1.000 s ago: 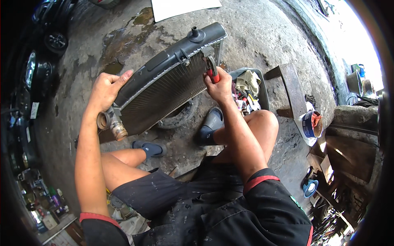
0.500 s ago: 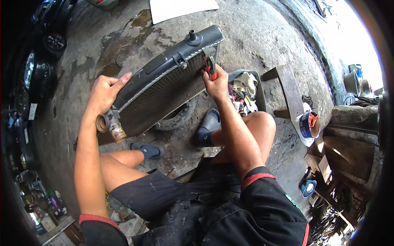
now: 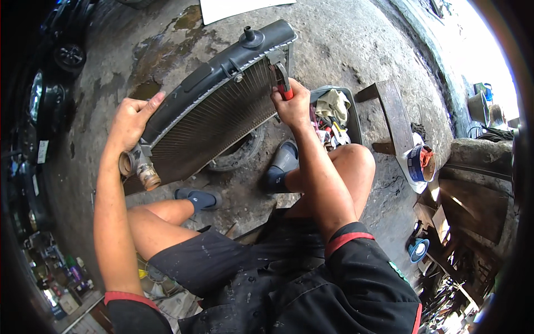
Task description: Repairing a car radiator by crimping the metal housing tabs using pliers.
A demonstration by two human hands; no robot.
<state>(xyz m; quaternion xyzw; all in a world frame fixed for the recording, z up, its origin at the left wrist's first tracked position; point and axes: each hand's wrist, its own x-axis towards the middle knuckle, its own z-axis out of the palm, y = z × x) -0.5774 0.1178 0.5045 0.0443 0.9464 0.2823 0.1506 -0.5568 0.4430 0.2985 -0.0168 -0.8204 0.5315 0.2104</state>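
A car radiator (image 3: 208,119) with a black plastic tank (image 3: 214,69) along its upper edge stands tilted in front of me. My left hand (image 3: 129,123) grips the tank's left end, thumb on top, just above the brownish pipe outlets (image 3: 146,171). In my right hand (image 3: 293,106) is a pair of locking pliers (image 3: 282,80) with red grips, fingers wrapped round the handles. The jaws sit against the crimped metal rim near the tank's right end. A short round neck (image 3: 252,37) rises from the tank there.
Beneath the radiator lies a tyre (image 3: 242,153). A bin of tools and rags (image 3: 334,114) stands right of my right hand, then a wooden bench (image 3: 392,117) and a blue container (image 3: 420,164). A white sheet (image 3: 242,8) lies far ahead; a dark car (image 3: 50,106) is at the left.
The radiator has shifted left and slightly away from me, with both hands moving along. The pliers stay at the rim near the right end.
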